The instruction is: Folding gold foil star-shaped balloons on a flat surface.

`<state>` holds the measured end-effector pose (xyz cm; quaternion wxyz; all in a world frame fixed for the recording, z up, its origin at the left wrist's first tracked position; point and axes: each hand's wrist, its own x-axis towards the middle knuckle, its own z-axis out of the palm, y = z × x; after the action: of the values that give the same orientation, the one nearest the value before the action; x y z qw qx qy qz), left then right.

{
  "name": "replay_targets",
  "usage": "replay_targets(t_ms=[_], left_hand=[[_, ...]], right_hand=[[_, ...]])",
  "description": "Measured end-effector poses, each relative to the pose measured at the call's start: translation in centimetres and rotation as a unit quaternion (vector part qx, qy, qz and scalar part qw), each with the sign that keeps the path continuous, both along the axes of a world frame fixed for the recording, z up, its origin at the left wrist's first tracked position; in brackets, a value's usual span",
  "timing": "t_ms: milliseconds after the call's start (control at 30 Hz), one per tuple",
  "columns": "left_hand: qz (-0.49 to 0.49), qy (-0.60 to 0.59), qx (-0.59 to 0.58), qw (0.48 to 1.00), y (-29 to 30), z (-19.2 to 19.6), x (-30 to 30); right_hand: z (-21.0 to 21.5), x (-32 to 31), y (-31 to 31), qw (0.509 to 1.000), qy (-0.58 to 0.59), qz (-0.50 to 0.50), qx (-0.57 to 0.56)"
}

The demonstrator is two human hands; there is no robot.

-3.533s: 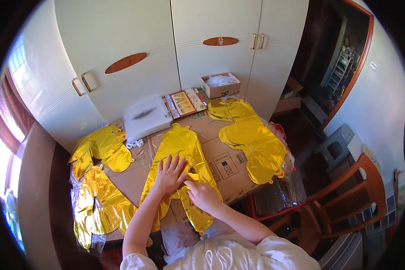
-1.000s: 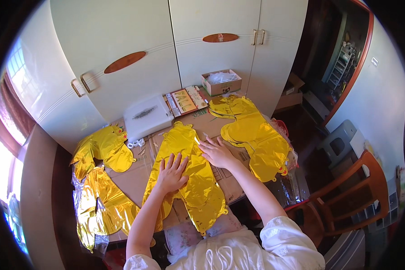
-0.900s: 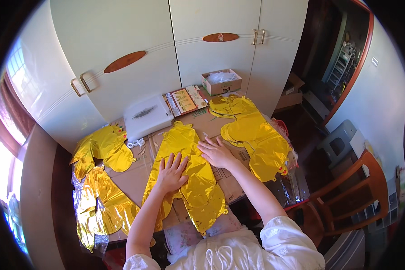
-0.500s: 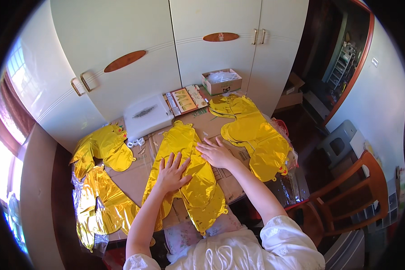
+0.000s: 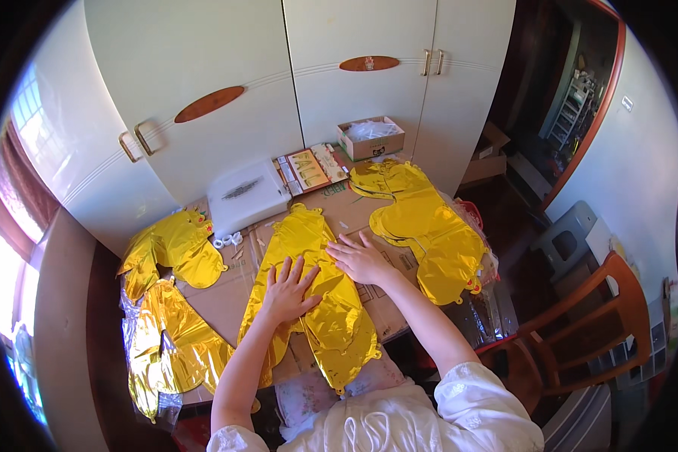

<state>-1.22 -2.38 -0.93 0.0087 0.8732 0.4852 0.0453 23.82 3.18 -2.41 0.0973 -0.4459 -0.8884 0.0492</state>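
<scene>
A flat, uninflated gold foil balloon [image 5: 331, 309] lies before me on the cardboard-covered table [image 5: 230, 294]. My left hand [image 5: 286, 290] rests on its middle, fingers spread. My right hand [image 5: 360, 258] lies on its right edge with the fingers stretched out, partly over the cardboard. The foil under both palms is hidden. To the right spreads a stack of gold foil balloons [image 5: 429, 226]. More gold foil lies on the left: a flat piece [image 5: 175, 245] farther off, and a crumpled, shiny one [image 5: 177, 343] nearer me.
At the back are a white plastic case [image 5: 248, 197], a printed flat box [image 5: 309, 169] and a small carton [image 5: 371, 139] of clear plastic pieces. Small white rolls [image 5: 226, 239] sit by the case. Tall pale cabinets [image 5: 203, 45] rise behind; a wooden chair [image 5: 595, 324] stands right.
My right hand has shifted very slightly on the foil. My left hand and the balloons look the same.
</scene>
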Motion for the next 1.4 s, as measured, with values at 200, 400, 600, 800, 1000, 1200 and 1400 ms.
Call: replay_targets(t_ms=[200,400,600,800,1000,1200,1400], left_hand=[[0.011,-0.007,-0.009,1.0,-0.1,0.8,0.2],[0.006,-0.078,0.003,0.997,3.4,2.5,2.3],[0.008,-0.103,-0.03,0.994,7.2,2.4,5.9],[0.001,-0.104,0.029,0.994,9.9,0.3,6.0],[0.008,-0.068,0.026,0.997,11.7,-0.2,5.8],[0.001,-0.045,0.046,0.998,12.1,0.1,5.7],[0.015,-0.03,0.036,0.999,12.2,0.3,5.9]], right_hand=[[0.0,0.0,-0.2,1.0,0.004,-0.003,0.009],[-0.3,0.0,-0.2,1.0,0.006,-0.01,0.023],[0.0,-0.2,-0.1,0.999,-0.022,-0.011,0.04],[0.4,-0.1,-0.5,0.999,-0.005,-0.013,0.045],[0.3,-0.2,-0.7,0.999,0.025,-0.015,0.044],[0.1,-0.1,-0.6,0.999,0.003,-0.014,0.045],[-0.3,0.1,-1.4,0.999,-0.006,-0.005,0.042]])
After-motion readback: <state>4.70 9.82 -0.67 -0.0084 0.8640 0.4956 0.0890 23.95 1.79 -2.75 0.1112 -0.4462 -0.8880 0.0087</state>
